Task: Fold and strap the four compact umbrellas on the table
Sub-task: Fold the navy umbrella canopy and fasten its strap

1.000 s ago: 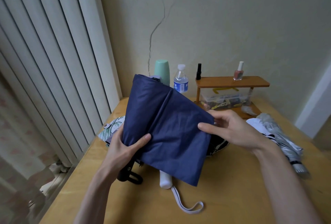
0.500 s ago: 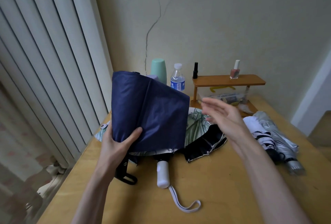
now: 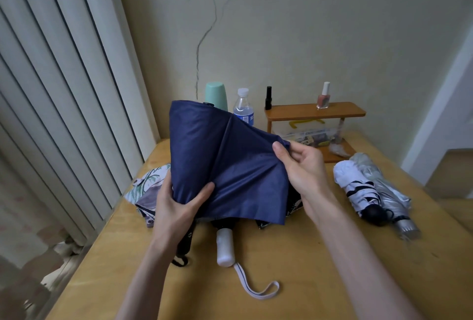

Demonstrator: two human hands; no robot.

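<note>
A navy blue umbrella [image 3: 225, 161] is held up over the table, its canopy loose and spread. My left hand [image 3: 176, 207] grips its lower left part, thumb across the cloth, with the black handle hanging below. My right hand [image 3: 302, 163] pinches the canopy's right edge. Under it lies a leaf-patterned umbrella [image 3: 148, 186] with a white handle [image 3: 225, 246] and white wrist loop. At the right lie a white, black-striped umbrella [image 3: 358, 186] and a silver one [image 3: 386, 186], both bundled.
A wooden table [image 3: 307, 281] fills the lower view. At its back stand a mint cup [image 3: 216, 96], a water bottle [image 3: 243, 107] and a small wooden shelf [image 3: 314, 112] with two nail-polish bottles and a clear box beneath. Vertical blinds hang at the left.
My right hand had let go and hovered half a second ago; it now pinches the blue canopy's right edge. The umbrella stays raised in my left hand.
</note>
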